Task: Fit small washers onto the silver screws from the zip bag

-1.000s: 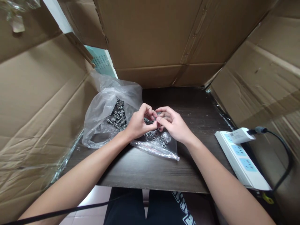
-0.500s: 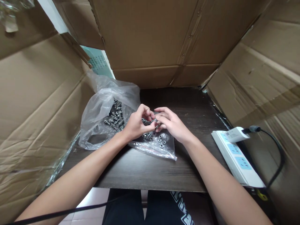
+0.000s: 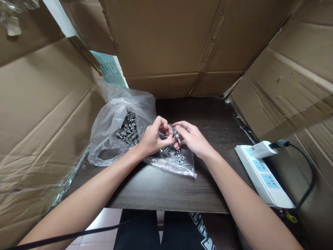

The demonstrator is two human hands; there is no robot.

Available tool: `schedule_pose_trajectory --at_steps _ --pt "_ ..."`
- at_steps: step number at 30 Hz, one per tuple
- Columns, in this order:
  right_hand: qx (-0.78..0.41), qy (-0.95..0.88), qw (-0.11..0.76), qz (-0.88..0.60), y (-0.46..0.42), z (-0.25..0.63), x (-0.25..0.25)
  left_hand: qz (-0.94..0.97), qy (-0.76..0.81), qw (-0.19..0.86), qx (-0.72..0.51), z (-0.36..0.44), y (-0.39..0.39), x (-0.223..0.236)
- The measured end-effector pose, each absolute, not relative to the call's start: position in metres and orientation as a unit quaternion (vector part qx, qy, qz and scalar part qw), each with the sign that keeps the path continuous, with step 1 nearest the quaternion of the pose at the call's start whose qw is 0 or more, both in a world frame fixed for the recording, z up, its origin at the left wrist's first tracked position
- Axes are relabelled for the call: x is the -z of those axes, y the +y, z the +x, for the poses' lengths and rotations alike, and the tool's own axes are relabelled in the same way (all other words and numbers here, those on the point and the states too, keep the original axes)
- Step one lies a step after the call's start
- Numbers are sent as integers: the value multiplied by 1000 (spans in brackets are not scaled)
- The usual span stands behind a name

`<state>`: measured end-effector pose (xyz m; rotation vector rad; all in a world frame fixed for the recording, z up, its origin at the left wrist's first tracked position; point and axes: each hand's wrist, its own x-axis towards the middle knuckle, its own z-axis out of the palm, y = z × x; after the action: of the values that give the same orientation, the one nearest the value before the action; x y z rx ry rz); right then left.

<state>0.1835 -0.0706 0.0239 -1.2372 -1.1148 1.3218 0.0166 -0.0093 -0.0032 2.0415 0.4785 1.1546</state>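
Note:
My right hand (image 3: 191,139) pinches a small silver bolt (image 3: 178,138) between thumb and fingers, its shank pointing down. Close by on the left, my left hand (image 3: 157,137) has thumb and forefinger pressed together; whatever is in that pinch is too small to name. Both hands are over a flat zip-lock bag (image 3: 171,166), on which loose bolts and several metal nuts (image 3: 180,158) lie. Beyond my left wrist, a larger clear plastic bag (image 3: 104,130) lies open with a heap of bolts (image 3: 128,130) inside.
Cardboard walls (image 3: 166,41) enclose the dark wooden table (image 3: 213,114) at the back and sides. A white power strip (image 3: 262,177) with a plugged-in adapter (image 3: 264,150) and black cable lies at the right edge. A green sheet with writing (image 3: 109,67) shows at the back left.
My hands have moved slightly apart from near contact. The bolt now shows in my right fingers, tilted downward. The whole view shifted a little; the bags stay in place.

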Motion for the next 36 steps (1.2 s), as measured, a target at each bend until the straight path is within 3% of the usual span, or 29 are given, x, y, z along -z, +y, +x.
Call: schedule_pose_trajectory --at_steps 6,13,16,19,24,29,33,36 --pt "-506 -442 504 -543 -67 180 -16 819 207 342 -412 17 -7 8" --pt "-257 -457 637 -565 -63 170 -2 877 197 228 -374 12 -18 -12" --pt "-256 -429 679 -539 -60 174 -5 926 145 246 -248 18 -35 -21" --pt "-274 -364 718 -526 -56 187 -10 961 160 179 -138 33 -52 -22" --pt "-245 -340 749 -514 -56 204 -17 965 216 135 -61 61 -63 -16" --pt "-244 -364 743 -505 -60 198 -19 957 242 148 -59 62 -67 -23" --pt "-208 -388 746 -500 -60 197 -18 910 362 168 -113 27 -72 -50" --pt "-185 -423 724 -513 -60 197 -16 844 514 142 -60 -12 -69 -70"
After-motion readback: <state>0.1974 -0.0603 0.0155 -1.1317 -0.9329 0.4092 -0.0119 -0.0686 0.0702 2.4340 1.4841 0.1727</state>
